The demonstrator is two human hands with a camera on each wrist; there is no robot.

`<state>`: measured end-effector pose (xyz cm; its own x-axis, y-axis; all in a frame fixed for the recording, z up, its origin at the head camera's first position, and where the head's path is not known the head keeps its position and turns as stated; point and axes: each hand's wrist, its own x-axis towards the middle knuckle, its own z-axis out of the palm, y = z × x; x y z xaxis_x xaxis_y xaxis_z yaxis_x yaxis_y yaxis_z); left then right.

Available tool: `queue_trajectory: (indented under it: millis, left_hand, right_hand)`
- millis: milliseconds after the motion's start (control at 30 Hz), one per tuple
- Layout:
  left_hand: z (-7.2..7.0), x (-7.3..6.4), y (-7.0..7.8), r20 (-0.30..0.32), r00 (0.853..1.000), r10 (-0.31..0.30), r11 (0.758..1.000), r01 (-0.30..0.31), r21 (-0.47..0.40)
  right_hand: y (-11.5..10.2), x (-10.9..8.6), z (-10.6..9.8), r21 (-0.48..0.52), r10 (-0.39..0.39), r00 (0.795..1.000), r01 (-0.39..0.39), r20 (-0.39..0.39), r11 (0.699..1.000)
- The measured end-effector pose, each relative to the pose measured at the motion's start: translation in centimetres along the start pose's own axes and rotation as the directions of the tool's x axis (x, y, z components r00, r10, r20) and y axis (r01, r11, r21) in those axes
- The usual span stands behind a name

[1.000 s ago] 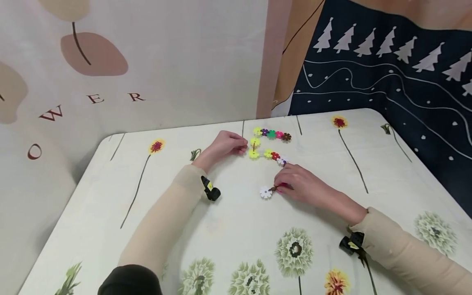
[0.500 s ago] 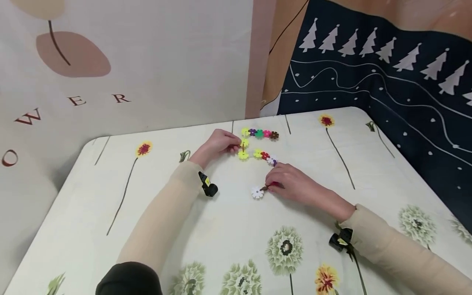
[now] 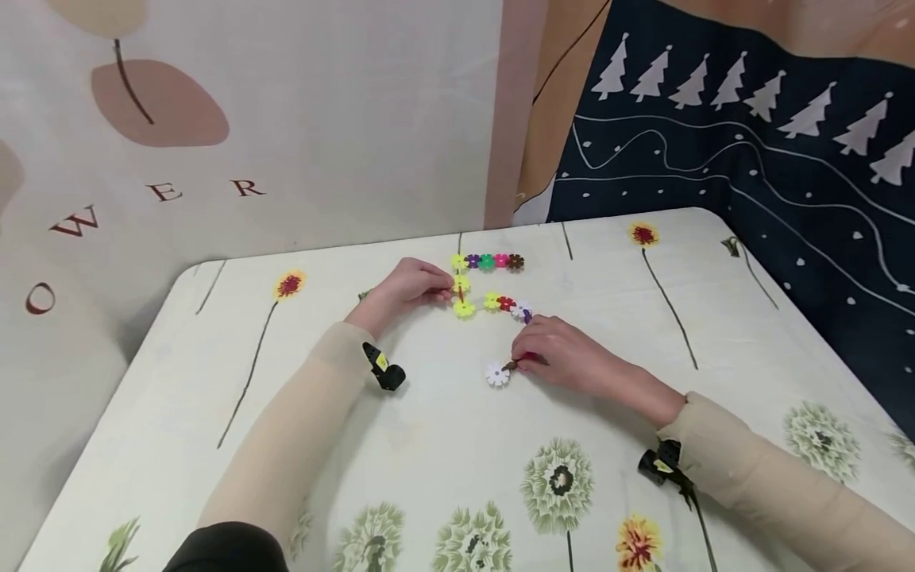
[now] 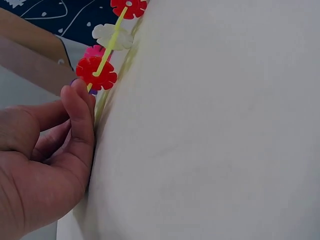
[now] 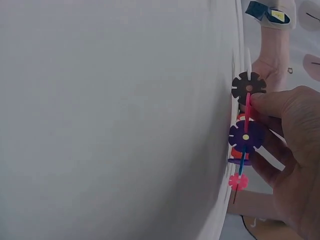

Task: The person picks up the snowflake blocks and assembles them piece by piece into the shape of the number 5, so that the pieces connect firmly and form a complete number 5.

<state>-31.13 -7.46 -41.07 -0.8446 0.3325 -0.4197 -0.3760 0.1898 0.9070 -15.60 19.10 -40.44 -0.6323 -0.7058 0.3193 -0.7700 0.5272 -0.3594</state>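
A chain of colourful plastic snowflake discs (image 3: pixel 486 262), slotted edge to edge, lies in a bent line on the cloth-covered table. My left hand (image 3: pixel 410 292) pinches it at the left bend, beside a yellow disc (image 3: pixel 461 284); in the left wrist view the fingertips meet just under a red disc (image 4: pixel 96 74). My right hand (image 3: pixel 568 355) pinches the chain's nearer stretch, thumb on the edge of a dark brown disc (image 5: pixel 248 88), with a purple disc (image 5: pixel 246 136) by the other fingers. A white disc (image 3: pixel 498 374) sticks out left of that hand. My right fingers hide part of the chain.
The white tablecloth (image 3: pixel 429 445) carries printed flowers. A pale curtain (image 3: pixel 357 119) hangs at the back, and a dark blue cloth with white trees (image 3: pixel 658 159) at the back right. A small black camera (image 3: pixel 386 369) sits on my left wrist.
My left hand has drawn the chain's bend and far row slightly left and a little nearer. The right hand stays in nearly the same place on the table.
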Motion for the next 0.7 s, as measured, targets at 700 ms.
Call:
queue_trajectory:
  millis: [700]
  left_hand:
    - [-4.3, -2.3, -0.8, -0.086, 0.996, -0.033, 0.991, 0.022, -0.131]
  right_hand:
    - [-2.2, 5.2, 2.1, -0.052, -0.018, 1.000, 0.019, 0.019, 0.998]
